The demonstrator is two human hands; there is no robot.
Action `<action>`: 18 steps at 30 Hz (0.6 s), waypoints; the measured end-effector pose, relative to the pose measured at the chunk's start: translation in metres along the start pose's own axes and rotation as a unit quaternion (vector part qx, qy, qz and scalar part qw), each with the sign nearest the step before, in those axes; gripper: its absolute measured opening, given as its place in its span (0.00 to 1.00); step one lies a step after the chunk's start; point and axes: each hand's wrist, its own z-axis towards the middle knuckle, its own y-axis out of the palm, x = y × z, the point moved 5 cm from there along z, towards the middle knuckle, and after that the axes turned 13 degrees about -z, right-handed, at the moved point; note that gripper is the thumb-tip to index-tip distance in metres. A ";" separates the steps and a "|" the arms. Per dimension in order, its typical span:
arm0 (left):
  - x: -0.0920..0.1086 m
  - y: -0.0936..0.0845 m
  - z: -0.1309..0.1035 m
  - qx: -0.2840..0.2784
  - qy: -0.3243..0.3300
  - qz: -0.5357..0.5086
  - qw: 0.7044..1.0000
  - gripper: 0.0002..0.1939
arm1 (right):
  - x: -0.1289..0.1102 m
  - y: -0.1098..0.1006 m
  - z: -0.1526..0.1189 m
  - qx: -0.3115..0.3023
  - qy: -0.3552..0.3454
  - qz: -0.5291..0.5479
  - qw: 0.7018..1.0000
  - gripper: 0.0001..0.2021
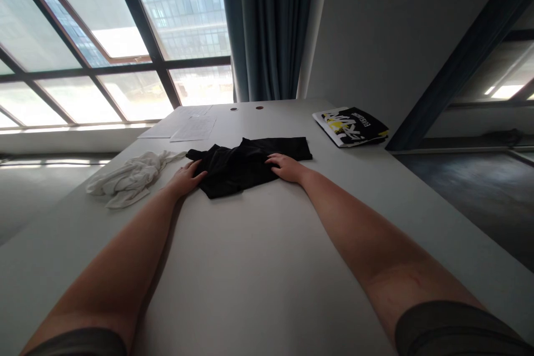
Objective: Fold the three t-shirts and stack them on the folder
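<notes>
A crumpled black garment (246, 164) lies spread across the white table in front of me; its exact kind I cannot tell. At its left end, my left hand (186, 178) touches the cloth, thumb and fingers apart. My right hand (286, 168) rests on the right part of the fabric, open with the fingers stretched out over it. Wrinkles run through the garment's left half, while its right end lies flatter. Close to my left hand sits a bunched white cloth (129, 178), its thin end reaching toward the black garment.
Printed paper sheets (194, 128) lie at the back left of the white table (233, 267). A folded black, white and yellow printed item (352, 127) lies at the back right. Beyond stand a blue curtain (269, 28) and large windows (183, 5).
</notes>
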 end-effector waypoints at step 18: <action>0.066 0.039 -0.011 -0.035 0.008 0.004 0.999 0.48 | -0.039 -0.041 -0.005 -0.082 0.049 -0.137 0.986 0.15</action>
